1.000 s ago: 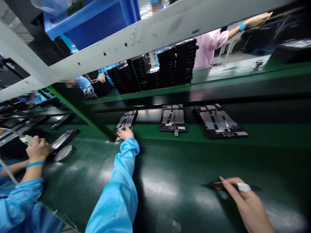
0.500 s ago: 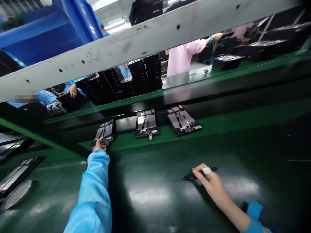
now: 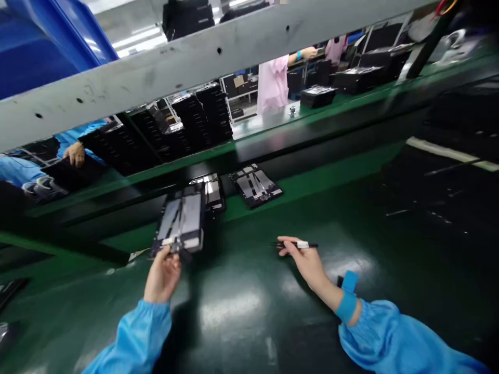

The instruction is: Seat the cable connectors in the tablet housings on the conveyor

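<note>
At about eight o'clock in the view, the left hand [image 3: 161,278] has a flat black device [image 3: 189,215] by its near edge. The device looks to be up off the green table [image 3: 234,322], tipped so its inside faces the person, with its far end in front of a second device [image 3: 213,195]. Going by what shows, I would say this one has been picked up and no more than that. The tool is not on it yet, and I cannot tell if any of its small parts have been worked on (they are too tiny and blurry). The second device sits at two o'clock from the held one. A third device [image 3: 257,185] lies a bit farther along, between two and three o'clock. No hand is on either of those two.

Now the fingers. On the left hand they are pinched close, with just the thin edge of the device between them. The right hand [image 3: 310,265] is between three and four o'clock from the held device, well apart from it, over the table. Its fingers are closed around a thin black tool with a white band, which looks like tweezers [image 3: 302,244]. The tips point to nine o'clock and seem to touch nothing.
</note>
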A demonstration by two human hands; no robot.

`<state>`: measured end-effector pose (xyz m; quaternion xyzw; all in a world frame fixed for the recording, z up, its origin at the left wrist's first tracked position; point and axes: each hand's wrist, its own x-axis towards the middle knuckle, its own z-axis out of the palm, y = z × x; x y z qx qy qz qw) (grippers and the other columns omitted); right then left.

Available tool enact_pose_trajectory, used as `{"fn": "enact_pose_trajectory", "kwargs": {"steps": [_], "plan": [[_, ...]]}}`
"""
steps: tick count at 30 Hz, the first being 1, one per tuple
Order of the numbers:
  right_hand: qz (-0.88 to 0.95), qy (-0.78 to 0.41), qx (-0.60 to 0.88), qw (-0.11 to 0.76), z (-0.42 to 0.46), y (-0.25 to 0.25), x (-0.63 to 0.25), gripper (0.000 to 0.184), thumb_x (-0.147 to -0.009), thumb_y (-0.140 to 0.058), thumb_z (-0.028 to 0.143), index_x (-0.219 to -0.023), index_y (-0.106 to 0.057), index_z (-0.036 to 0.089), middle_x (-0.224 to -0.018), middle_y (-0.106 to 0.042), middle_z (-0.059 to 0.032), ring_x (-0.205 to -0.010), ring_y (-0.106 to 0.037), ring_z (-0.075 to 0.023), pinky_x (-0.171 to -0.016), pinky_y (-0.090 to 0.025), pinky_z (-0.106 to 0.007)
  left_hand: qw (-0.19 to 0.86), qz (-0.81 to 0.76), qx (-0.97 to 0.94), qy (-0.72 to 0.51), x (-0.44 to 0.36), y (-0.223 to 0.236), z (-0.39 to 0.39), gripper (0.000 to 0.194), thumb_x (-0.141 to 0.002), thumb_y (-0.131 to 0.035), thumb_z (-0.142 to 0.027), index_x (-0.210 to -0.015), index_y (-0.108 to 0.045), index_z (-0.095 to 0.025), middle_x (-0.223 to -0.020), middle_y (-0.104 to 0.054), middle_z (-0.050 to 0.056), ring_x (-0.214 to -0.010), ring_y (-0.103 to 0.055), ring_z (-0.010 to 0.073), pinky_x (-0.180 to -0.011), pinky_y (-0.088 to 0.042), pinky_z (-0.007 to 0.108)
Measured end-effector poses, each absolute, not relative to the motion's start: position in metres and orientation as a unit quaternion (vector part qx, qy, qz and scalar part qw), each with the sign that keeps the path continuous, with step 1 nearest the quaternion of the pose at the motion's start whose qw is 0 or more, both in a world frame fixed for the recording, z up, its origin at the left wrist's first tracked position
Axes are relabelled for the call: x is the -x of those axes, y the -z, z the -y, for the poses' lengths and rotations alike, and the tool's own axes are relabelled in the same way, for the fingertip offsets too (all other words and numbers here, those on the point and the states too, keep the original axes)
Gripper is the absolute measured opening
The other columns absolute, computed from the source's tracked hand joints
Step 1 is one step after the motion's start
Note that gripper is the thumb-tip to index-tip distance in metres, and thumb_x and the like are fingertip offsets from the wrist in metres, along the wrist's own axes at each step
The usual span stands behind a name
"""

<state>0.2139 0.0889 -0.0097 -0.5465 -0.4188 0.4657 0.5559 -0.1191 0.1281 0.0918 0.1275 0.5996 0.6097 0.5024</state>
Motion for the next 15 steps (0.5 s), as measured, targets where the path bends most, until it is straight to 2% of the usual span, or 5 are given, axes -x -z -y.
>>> {"fn": "enact_pose_trajectory", "kwargs": {"steps": [2,5,9,12,15], "plan": [[0.376,-0.444,0.553,0.596,-0.088,0.007,-0.217,0.058,-0.081,-0.058,0.065,-0.105,-0.066,0.013,-0.066,-0.066,-0.0063,-0.081,-0.069,-0.0229,-0.072,-0.055,-0.032,0.528,-0.614,-0.111,-0.576,0.095,-0.084,-0.082,0.006,-0.083,-0.059,-0.013,-0.083,-0.054,-0.010,-0.058,-0.052,-0.001,-0.046,-0.051,0.0047,-0.041,-0.041,0.011],[0.328,-0.426,0.545,0.643,-0.087,-0.003,-0.222,0.056,-0.083,-0.059,0.063,-0.111,-0.064,0.014,-0.068,-0.068,-0.0055,-0.065,-0.067,-0.0176,-0.060,-0.055,-0.027,0.612,-0.626,-0.080,-0.477,0.048,-0.069,-0.030,0.009,-0.082,-0.063,-0.013,-0.086,-0.055,-0.011,-0.062,-0.056,-0.001,-0.045,-0.053,0.0053,-0.042,-0.043,0.012],[0.367,-0.455,0.532,0.613,-0.081,-0.021,-0.231,0.056,-0.088,-0.055,0.060,-0.121,-0.058,0.015,-0.072,-0.070,-0.0064,-0.056,-0.066,-0.0156,-0.053,-0.056,-0.026,0.712,-0.573,-0.050,-0.404,-0.008,-0.059,0.001,0.018,-0.084,-0.065,-0.019,-0.099,-0.055,-0.013,-0.092,-0.066,0.005,-0.076,-0.067,0.0122,-0.069,-0.056,0.020],[0.445,-0.458,0.546,0.542,-0.066,-0.025,-0.249,0.052,-0.090,-0.053,0.057,-0.123,-0.057,0.016,-0.092,-0.072,-0.0114,-0.073,-0.070,-0.0195,-0.064,-0.059,-0.031,0.828,-0.480,-0.118,-0.266,-0.014,-0.062,0.008,0.035,-0.089,-0.062,-0.037,-0.114,-0.057,-0.013,-0.120,-0.060,0.012,-0.100,-0.065,0.0172,-0.079,-0.055,0.024],[0.534,-0.402,0.587,0.457,-0.048,-0.021,-0.271,0.043,-0.093,-0.052,0.050,-0.123,-0.058,0.019,-0.115,-0.067,-0.0120,-0.100,-0.067,-0.0229,-0.087,-0.056,-0.037,0.770,-0.471,-0.403,-0.152,0.007,-0.063,0.007,0.047,-0.090,-0.053,-0.052,-0.116,-0.062,-0.013,-0.107,-0.064,0.013,-0.081,-0.064,0.0147,-0.069,-0.052,0.025]]}}
